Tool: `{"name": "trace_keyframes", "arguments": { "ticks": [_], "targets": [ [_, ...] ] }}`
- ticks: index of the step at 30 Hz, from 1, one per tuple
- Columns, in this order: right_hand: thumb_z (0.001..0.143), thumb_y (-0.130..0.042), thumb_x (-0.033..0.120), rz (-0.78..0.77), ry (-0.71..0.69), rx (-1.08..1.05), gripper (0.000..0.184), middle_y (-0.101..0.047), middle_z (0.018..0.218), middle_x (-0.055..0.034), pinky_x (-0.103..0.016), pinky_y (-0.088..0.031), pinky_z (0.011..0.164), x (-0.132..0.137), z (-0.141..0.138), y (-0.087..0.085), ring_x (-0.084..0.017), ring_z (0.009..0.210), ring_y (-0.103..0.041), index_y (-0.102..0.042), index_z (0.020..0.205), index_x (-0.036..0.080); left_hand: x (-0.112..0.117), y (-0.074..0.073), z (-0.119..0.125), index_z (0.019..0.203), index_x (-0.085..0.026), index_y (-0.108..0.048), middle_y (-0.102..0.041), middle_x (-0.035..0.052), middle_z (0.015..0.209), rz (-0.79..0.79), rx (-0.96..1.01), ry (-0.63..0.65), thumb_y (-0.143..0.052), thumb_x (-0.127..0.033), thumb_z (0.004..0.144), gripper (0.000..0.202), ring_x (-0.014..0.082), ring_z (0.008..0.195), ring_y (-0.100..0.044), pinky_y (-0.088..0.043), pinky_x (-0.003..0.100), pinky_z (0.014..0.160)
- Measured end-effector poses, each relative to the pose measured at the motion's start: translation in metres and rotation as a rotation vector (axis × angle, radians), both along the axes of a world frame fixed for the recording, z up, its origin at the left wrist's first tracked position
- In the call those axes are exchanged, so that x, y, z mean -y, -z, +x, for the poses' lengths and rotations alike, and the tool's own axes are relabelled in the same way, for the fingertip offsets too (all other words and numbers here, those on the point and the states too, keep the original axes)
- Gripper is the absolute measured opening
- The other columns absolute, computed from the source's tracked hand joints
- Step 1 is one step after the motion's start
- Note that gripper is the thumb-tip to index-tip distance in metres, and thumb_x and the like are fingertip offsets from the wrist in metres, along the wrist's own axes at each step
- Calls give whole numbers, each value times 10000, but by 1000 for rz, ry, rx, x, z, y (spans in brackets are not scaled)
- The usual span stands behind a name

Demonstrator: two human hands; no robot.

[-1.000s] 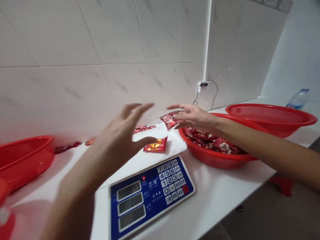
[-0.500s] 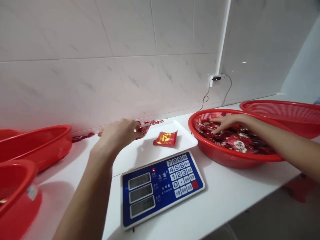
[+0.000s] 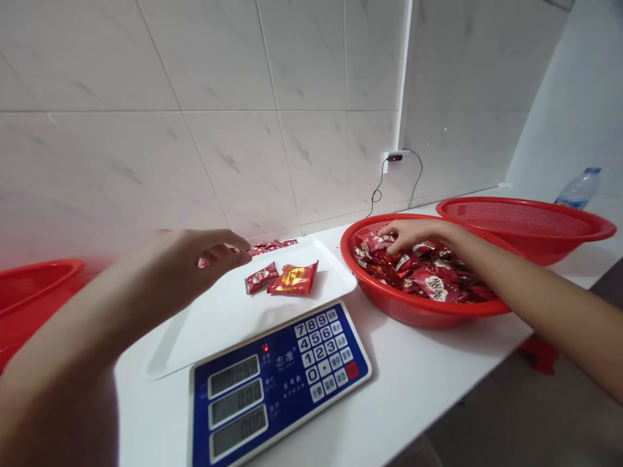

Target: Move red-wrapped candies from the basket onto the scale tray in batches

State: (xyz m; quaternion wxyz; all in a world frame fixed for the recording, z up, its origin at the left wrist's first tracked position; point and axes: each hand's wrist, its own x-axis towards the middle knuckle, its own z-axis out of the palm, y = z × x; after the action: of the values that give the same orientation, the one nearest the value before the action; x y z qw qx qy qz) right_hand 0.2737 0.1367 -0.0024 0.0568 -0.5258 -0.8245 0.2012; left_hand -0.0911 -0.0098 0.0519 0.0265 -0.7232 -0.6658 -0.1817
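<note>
Starting at the left edge, a red plastic basin (image 3: 29, 292) is seen cut off by the frame, with the left hand (image 3: 209, 251) held out past it over the far end of a white tray (image 3: 204, 334). The fingers of that hand are half curled, and a red wrapper (image 3: 203, 263) is partly shown beneath them; whether it is gripped cannot be told. A strip of red packets (image 3: 267, 246) is laid along the tile wall (image 3: 219, 130), just behind the tray. On the tray, a small red packet (image 3: 260, 277) and a larger red-and-gold packet (image 3: 293, 278) are placed side by side, touching. A blue-faced digital scale panel (image 3: 277, 383) is set in front of the tray. Further right, a red mesh basket (image 3: 350, 259) is filled with red wrapped packets (image 3: 428, 279), and the right hand (image 3: 413, 233) is rested on them, its fingers curled down into the pile; no firm grip can be made out. A second red mesh basket (image 3: 525, 224) is tilted against its rim, and a plastic water bottle (image 3: 579, 188) is placed beyond it.
</note>
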Motion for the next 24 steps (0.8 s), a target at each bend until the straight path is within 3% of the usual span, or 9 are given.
{"name": "trace_keyframes", "arguments": {
  "ticks": [3, 6, 11, 17, 21, 24],
  "targets": [
    [655, -731, 256, 11, 45, -209, 385, -706, 1001, -53, -307, -506, 800, 3, 4, -9, -260, 963, -642, -701, 1035, 201, 8, -2, 8, 934, -352, -738, -752, -10, 836, 43, -29, 3, -438, -624, 665, 487, 231, 716, -678, -448, 318, 631],
    [689, -717, 212, 15, 128, -439, 407, -687, 1088, -57, -265, -499, 790, 7, 1, -13, -208, 942, -634, -671, 1093, 200, 9, 0, 11, 923, -361, -744, -747, -10, 812, 93, -48, 53, -431, -640, 696, 477, 230, 699, -673, -444, 315, 614],
    [731, -678, 169, -6, 128, -696, 266, -662, 956, -39, -209, -468, 628, 9, -8, -7, -134, 743, -590, -650, 994, 193, 8, 4, 5, 1100, -332, -721, -740, 31, 856, 125, 32, 71, -492, -528, 736, 473, 267, 878, -673, -482, 320, 725],
    [768, -663, 170, 35, 138, -666, 212, -632, 855, -27, -223, -457, 612, 13, -12, -7, -148, 732, -575, -607, 970, 201, 3, 7, 4, 1146, -330, -704, -746, 30, 845, 118, 53, 102, -519, -479, 761, 452, 275, 925, -670, -487, 316, 750],
    [798, -707, 256, 110, 227, -501, 192, -631, 863, -38, -238, -448, 618, 17, -10, -10, -158, 740, -574, -570, 904, 173, 5, 4, 7, 1082, -320, -725, -749, 29, 824, 87, 31, 115, -524, -521, 751, 436, 266, 864, -676, -475, 306, 701],
    [816, -710, 238, 192, 308, -452, 196, -628, 909, -49, -232, -449, 654, 20, -12, -10, -160, 792, -575, -541, 889, 170, 8, 0, 10, 1013, -322, -732, -758, 15, 851, 48, -8, 82, -497, -592, 730, 457, 252, 786, -684, -463, 311, 649]
  ]
}}
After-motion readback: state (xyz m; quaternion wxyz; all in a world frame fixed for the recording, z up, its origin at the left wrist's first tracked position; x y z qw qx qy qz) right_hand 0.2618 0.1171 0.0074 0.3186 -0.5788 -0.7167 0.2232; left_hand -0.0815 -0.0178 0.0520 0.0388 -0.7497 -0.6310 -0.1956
